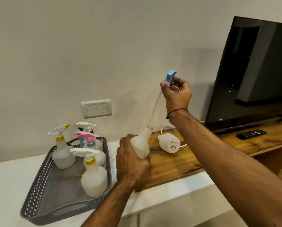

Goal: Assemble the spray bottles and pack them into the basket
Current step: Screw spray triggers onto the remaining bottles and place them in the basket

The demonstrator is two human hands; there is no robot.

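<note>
White countertop (9, 176) along a plain wall, with a wooden board (174, 167) sitting on top of it toward the right, that's the setup from where I'm standing.

Nearest thing is the grey perforated basket (39, 185) on the white part, already holding four finished spray bottles standing upright: a yellow-collared one in front (94, 174), another yellow-nozzle one (62, 148) back left, a pink-and-blue trigger one (88, 138) and a green-collared one (86, 126) behind. So I'd guess packing is most of the way done.

Just right of the basket, the left hand (130, 163) is wrapped around the body of an open bottle (141, 143), holding it at the edge of the wood, neck tilted up and to the right. Looks like that tilt is there to line the mouth up with the tube.

Higher up, the right hand (176, 92) pinches a blue-and-pink spray head (169, 77) by its collar, nozzle end pointing up. Its dip tube (155, 107) hangs down-left in a long curve, and the bottom end is right at the bottle's mouth, probably just inside. Holding the head that high makes sense, the tube is long and needs to feed in straight.

Further back on the wood lies one more capless bottle (169, 143) on its side, neck pointing left, next to a white cable (163, 128). Behind that there's a TV (251, 71), a remote (251, 134), and a wall switch plate (96, 108).
</note>
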